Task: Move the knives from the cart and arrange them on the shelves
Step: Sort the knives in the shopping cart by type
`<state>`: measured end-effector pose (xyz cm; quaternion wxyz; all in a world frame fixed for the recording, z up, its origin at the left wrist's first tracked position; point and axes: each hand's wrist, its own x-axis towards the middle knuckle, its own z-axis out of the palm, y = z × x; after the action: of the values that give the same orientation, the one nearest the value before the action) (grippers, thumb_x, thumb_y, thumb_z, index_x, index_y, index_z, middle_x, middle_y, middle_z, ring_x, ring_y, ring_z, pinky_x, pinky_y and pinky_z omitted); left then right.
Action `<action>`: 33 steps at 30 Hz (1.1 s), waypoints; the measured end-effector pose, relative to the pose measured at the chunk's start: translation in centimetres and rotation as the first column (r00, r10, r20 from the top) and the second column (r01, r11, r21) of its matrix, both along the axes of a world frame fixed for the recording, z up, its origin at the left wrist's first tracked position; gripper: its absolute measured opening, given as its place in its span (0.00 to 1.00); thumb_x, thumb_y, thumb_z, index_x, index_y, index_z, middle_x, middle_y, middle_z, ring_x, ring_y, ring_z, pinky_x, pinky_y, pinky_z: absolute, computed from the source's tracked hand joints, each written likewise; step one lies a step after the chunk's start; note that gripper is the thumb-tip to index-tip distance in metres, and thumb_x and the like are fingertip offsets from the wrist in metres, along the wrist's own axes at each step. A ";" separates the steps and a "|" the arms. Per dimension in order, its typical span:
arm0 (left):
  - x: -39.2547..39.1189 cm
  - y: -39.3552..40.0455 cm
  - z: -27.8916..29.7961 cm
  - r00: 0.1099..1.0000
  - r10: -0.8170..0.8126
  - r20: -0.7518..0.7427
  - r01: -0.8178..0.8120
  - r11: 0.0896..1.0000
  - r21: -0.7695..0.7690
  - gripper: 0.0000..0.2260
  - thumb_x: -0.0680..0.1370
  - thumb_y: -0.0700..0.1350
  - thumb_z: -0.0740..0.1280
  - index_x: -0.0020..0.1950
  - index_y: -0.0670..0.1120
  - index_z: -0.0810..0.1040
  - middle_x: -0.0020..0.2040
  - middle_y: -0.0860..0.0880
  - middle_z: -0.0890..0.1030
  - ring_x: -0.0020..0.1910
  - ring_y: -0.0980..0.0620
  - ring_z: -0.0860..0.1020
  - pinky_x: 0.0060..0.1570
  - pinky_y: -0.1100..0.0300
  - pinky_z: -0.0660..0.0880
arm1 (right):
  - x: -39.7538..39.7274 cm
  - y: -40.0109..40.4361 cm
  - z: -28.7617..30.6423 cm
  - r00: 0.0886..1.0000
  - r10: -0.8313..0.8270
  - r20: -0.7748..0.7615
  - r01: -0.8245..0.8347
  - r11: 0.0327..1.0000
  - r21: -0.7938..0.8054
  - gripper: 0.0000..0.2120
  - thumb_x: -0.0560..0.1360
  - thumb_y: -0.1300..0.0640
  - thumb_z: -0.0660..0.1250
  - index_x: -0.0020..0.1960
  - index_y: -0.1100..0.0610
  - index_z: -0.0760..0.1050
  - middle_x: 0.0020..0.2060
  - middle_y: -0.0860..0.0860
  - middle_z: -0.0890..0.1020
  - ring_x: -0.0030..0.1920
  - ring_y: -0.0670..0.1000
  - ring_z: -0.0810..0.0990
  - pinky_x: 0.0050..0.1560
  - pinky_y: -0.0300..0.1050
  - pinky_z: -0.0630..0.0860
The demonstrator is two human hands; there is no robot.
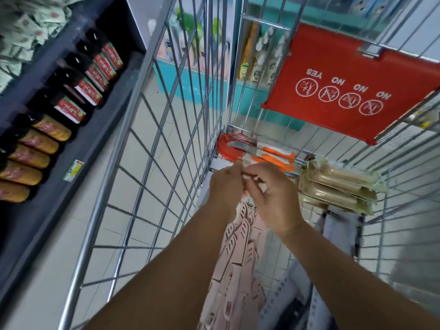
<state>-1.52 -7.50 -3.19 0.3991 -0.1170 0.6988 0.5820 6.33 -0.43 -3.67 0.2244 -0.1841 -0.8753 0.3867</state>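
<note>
Both hands, left (225, 184) and right (271, 186), pinch one packet at the cart's (133, 129) far corner, over orange knives (269, 153). Contents unclear. Wire could snag it.

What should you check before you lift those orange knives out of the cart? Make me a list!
1. Both hands inside the cart: ok, left hand and right hand meet low at its far end.
2. Firm hold on a knife: cannot tell, fingers overlap and blur.
3. Orange knives within reach: ok, just past the fingertips.
4. Blades covered: cannot tell.
5. Way up clear: not ok, the red flap hangs above the knives.
6. Shelf space: cannot tell, only bottles show.
</note>
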 end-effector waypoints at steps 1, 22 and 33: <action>0.5 -0.6 0.0 1.000 -0.010 0.023 0.010 1.000 -0.012 0.13 0.80 0.47 0.62 0.41 0.42 0.80 0.40 0.41 0.82 0.38 0.47 0.80 0.43 0.55 0.77 | 1.2 -0.7 -0.2 1.000 0.019 0.015 -0.018 0.999 -0.027 0.06 0.74 0.61 0.67 0.50 0.55 0.79 0.44 0.47 0.80 0.44 0.49 0.79 0.47 0.39 0.74; 14.1 -13.9 -1.1 0.728 -0.669 -0.152 0.487 0.660 -0.573 0.12 0.81 0.47 0.60 0.53 0.45 0.82 0.48 0.46 0.83 0.41 0.51 0.78 0.40 0.61 0.74 | 12.6 -15.2 -0.5 0.675 0.064 0.735 0.154 0.962 -0.226 0.13 0.77 0.67 0.57 0.54 0.61 0.78 0.53 0.57 0.77 0.56 0.56 0.76 0.55 0.44 0.73; 11.8 -17.7 -3.2 0.498 -0.867 0.026 0.482 0.253 -0.839 0.30 0.77 0.49 0.67 0.73 0.43 0.57 0.67 0.38 0.64 0.65 0.42 0.67 0.58 0.53 0.71 | 10.8 -17.2 -1.3 0.631 0.137 0.764 -0.011 0.986 -0.168 0.33 0.72 0.62 0.69 0.74 0.52 0.62 0.70 0.50 0.65 0.67 0.54 0.63 0.66 0.43 0.64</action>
<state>10.31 -25.22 -6.40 0.3522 0.1887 0.9167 -0.0028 17.13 -17.67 -4.96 -0.2021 -0.3117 -0.8627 0.3433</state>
